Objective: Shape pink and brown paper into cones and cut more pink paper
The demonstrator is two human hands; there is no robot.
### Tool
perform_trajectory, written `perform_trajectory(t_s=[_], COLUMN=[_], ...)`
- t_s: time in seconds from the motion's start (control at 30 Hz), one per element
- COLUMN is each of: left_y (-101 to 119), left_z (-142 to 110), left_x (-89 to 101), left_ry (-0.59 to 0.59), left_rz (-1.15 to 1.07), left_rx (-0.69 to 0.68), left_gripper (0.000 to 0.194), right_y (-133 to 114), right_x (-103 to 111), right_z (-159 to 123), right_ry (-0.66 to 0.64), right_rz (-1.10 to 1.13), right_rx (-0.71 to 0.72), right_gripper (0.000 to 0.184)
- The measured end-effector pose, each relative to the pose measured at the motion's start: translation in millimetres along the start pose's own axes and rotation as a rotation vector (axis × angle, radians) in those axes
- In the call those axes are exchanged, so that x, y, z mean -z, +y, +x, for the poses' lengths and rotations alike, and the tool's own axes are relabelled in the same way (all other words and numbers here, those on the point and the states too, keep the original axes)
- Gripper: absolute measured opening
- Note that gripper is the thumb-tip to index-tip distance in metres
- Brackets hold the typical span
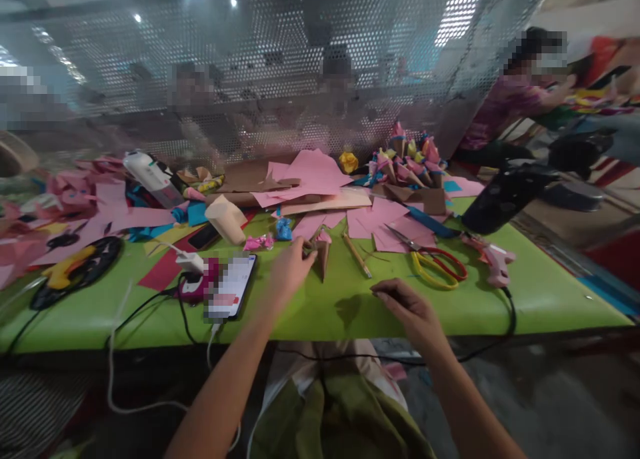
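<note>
My left hand (pixel 293 266) is closed at the top of a small brown paper cone (pixel 324 259), which points down toward me and has pink at its upper end. Its fingertips partly cover the cone's rim. My right hand (pixel 407 306) hovers over the table's near side with thumb and fingers drawn together; whatever may be between the tips is too small to make out. A pencil (pixel 357 256) lies between the two hands. Scissors with red and yellow handles (pixel 437 266) rest beyond my right hand. Behind the cone are a blue foil-wrapped piece (pixel 283 228) and a pink wrapped piece (pixel 259 243).
On the green table (pixel 310 319) lie a phone (pixel 233 289), a pink glue gun (pixel 497 262) with its cord, pink paper sheets (pixel 320 169) and a heap of finished paper cones (pixel 405 159). A dark bottle (pixel 505 196) stands right; a person (pixel 515 106) sits beyond.
</note>
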State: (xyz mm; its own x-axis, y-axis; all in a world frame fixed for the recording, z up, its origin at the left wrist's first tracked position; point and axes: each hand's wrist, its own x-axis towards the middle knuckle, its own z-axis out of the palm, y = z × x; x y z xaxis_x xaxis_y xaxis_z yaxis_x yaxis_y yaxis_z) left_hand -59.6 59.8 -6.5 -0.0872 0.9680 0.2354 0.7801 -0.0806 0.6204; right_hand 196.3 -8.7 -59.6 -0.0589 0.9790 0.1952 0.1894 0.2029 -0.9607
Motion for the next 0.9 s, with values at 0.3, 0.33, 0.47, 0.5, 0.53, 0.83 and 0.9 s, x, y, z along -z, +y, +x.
perform_trajectory(t_s=[0.3,0.33,0.47,0.5,0.53,0.83,0.9], left_y=[-42,-45,-52,-51,-51,-23,-14], left_z=[46,48,55,56,57,41,30], left_x=[74.8,74.5,67.3,66.5,66.7,79.8,66.9], left_ry=[-0.117,-0.157,-0.214,-0.213,-0.213,0.048,0.102], left_rz=[0.754,0.803,0.881,0.88,0.882,0.282,0.034], left_rx=[0.082,0.086,0.087,0.084,0.08,0.029,0.005], left_gripper=[0.021,0.019,0.01,0.009,0.009,0.025,0.028], right_y=[-3,-4,-5,-5,-5,-12,-18], right_x=[7,8,11,12,13,19,16], right_z=[-5,-5,-5,-5,-5,11,20], right_ry=[-0.075,-0.083,-0.117,-0.124,-0.133,-0.192,-0.165], right_rz=[-0.023,-0.023,-0.012,-0.011,-0.011,0.01,0.001], right_rx=[0.017,0.016,0.029,0.031,0.029,-0.007,0.004], right_gripper=[0.023,0.022,0.021,0.021,0.022,0.022,0.022])
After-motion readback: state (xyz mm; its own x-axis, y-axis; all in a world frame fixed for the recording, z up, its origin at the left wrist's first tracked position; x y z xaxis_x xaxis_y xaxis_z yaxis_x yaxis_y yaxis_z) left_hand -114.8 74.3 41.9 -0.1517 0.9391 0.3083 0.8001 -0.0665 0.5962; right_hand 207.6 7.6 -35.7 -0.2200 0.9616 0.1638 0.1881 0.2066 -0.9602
